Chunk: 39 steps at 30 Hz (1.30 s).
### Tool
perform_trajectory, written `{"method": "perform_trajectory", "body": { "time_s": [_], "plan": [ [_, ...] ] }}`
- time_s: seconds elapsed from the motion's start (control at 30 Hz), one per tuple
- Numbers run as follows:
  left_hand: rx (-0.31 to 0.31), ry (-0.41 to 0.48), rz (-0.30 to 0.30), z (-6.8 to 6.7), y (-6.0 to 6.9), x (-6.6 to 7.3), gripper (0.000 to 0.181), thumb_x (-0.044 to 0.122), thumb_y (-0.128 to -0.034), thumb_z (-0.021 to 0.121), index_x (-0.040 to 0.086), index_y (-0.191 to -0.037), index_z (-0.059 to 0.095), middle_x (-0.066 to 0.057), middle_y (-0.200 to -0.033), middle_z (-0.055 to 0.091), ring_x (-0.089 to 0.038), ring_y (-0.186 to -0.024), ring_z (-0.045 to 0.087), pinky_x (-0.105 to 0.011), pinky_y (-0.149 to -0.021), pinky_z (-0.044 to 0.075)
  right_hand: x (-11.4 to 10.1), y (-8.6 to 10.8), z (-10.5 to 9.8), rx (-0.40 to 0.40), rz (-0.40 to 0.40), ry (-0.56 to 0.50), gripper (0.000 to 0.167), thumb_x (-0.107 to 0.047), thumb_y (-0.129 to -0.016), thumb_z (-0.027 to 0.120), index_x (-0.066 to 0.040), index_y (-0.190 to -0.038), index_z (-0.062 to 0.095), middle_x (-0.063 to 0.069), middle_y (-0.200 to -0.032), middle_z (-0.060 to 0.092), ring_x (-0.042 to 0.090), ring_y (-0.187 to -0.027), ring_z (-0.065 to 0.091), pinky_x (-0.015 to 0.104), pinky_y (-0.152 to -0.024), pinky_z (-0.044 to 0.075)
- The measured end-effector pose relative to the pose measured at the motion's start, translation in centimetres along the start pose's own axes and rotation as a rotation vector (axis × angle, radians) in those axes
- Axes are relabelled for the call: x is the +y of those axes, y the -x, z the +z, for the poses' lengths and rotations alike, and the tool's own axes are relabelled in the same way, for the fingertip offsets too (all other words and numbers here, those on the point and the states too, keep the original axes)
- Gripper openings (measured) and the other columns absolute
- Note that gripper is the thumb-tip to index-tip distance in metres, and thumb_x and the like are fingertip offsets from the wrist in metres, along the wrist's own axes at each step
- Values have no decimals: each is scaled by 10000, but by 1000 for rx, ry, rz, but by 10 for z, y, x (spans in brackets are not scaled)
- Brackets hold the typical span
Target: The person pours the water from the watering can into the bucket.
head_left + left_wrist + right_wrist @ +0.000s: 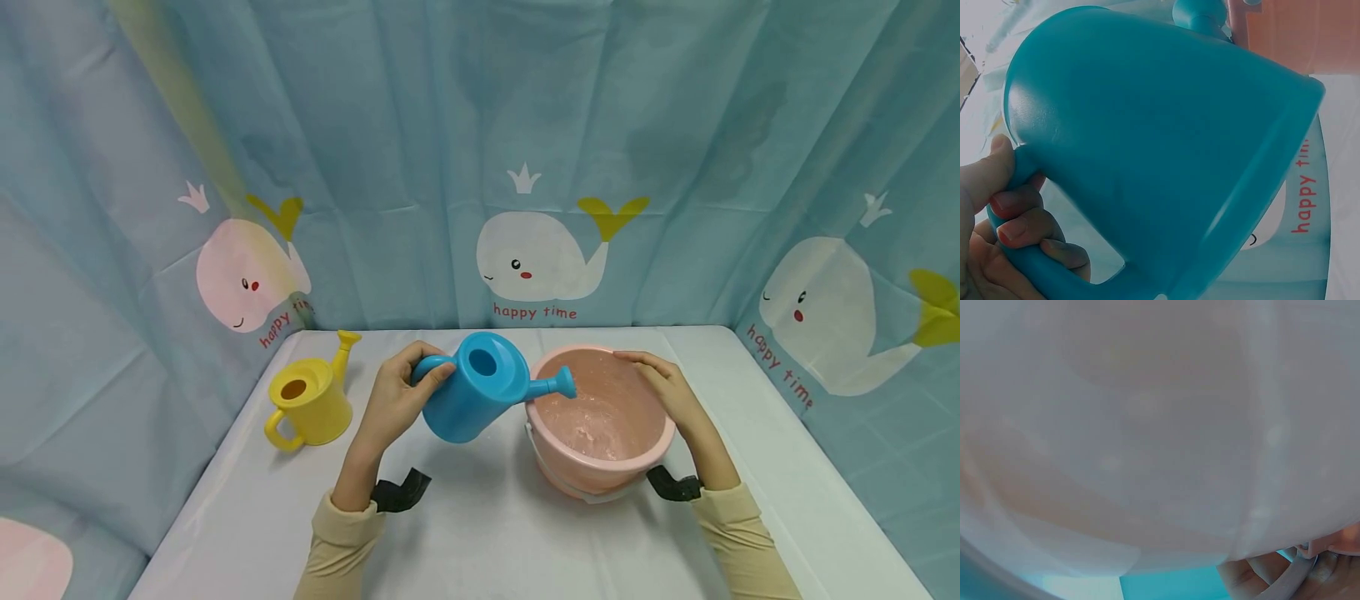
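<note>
A blue watering can [468, 392] is tilted toward a pink bucket [592, 467], its spout head over the bucket's left rim. My left hand [401, 396] grips the can's handle; in the left wrist view the fingers of that hand [1016, 225] wrap round the handle of the can [1147, 144]. Inside the bucket, water looks disturbed. My right hand [671, 396] lies at the bucket's right back rim, fingers over the edge. The bucket wall [1147, 456] fills most of the right wrist view, with part of the hand [1310, 578] at the lower right.
A yellow watering can [315, 408] stands on the white table [495, 542] at the left, its spout pointing to the back. A blue curtain [420, 167] with printed whales hangs behind the table and at both sides. The bucket's white carrying handle [600, 497] hangs down in front.
</note>
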<state>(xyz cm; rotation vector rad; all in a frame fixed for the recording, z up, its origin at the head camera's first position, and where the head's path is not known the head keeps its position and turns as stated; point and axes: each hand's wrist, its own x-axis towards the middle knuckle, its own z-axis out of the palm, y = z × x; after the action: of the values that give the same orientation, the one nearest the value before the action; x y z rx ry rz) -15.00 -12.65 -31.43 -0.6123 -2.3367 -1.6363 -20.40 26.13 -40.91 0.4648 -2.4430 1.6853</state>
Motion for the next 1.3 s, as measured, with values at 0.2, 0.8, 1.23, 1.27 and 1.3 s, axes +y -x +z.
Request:
{"method": "perform_trajectory", "body": {
  "time_s": [0.2, 0.8, 1.23, 1.27, 1.3],
  "plan": [
    [-6, -5, 6, 0, -1, 0, 133, 92, -894, 608, -15, -969, 586, -153, -940, 617, -260, -907, 576, -458, -867, 480, -2, 1, 0, -10, -17, -19, 379, -190, -1019, 356, 53, -1263, 516, 262, -1303, 484, -64, -1097, 497, 118, -860, 434],
    [-8, -16, 12, 3, -3, 5, 140, 104, -887, 621, -10, -963, 595, -149, -942, 622, -258, -900, 584, -449, -858, 486, -1, 1, 1, -2, 4, -27, 379, -195, -1018, 361, 48, -1260, 521, 235, -1305, 495, -50, -1095, 507, 128, -862, 437],
    [-11, -14, 12, 5, -5, 6, 149, 111, -885, 626, -9, -967, 598, -150, -947, 630, -259, -908, 588, -448, -859, 486, 0, 1, 1, -2, 14, -23, 374, -200, -1016, 365, 35, -1257, 527, 165, -1290, 532, -39, -1091, 517, 143, -846, 458],
    [-12, -14, 12, 5, -5, 6, 150, 113, -885, 626, -9, -968, 598, -150, -947, 631, -259, -910, 589, -448, -859, 487, 0, 1, 1, -2, 14, -24, 374, -199, -1016, 365, 37, -1255, 527, 176, -1290, 529, -39, -1090, 516, 143, -844, 459],
    [-11, -15, 13, 5, -5, 6, 149, 112, -885, 625, -8, -969, 598, -149, -948, 632, -258, -911, 591, -447, -858, 488, 0, 1, 1, -3, 14, -26, 375, -200, -1016, 364, 38, -1256, 527, 191, -1293, 521, -40, -1090, 516, 144, -844, 460]
  ]
}}
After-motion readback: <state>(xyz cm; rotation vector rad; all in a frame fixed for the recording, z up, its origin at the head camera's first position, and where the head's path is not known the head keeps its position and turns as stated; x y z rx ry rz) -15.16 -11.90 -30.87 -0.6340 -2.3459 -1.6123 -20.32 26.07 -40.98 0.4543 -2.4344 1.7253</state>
